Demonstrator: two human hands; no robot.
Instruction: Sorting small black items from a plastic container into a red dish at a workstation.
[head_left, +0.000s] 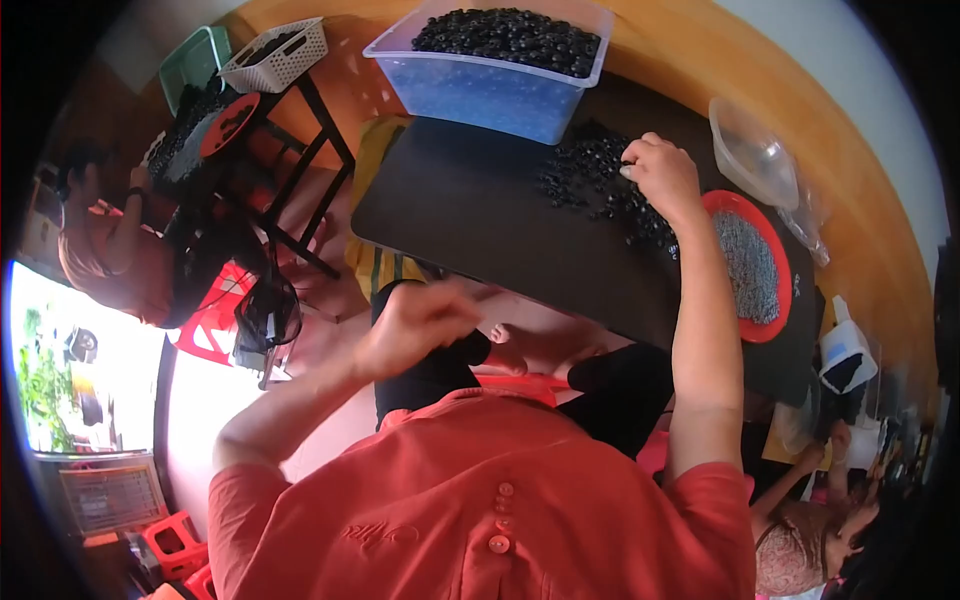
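My right hand [662, 178] is over a loose spread of small glossy black pieces [590, 168] on the dark table [450, 190]. Its fingers are drawn together; what is between them, if anything, is hidden. Over my lap, off the table's near edge, hovers my left hand [425, 325], its fingers smeared by motion. Beside my right forearm lies a red oval tray [785, 270] holding many tiny grey pieces [745, 265]. A large translucent bin [470, 95] at the table's far side is heaped with round black pieces [510, 38].
A clear plastic tub [750, 150] stands at the far right. At left, a person [120, 250] sits by a black-legged table [320, 130] with a white basket [285, 65] and a green bin [195, 65]. Another person [800, 550] is at lower right, near a white container [848, 350].
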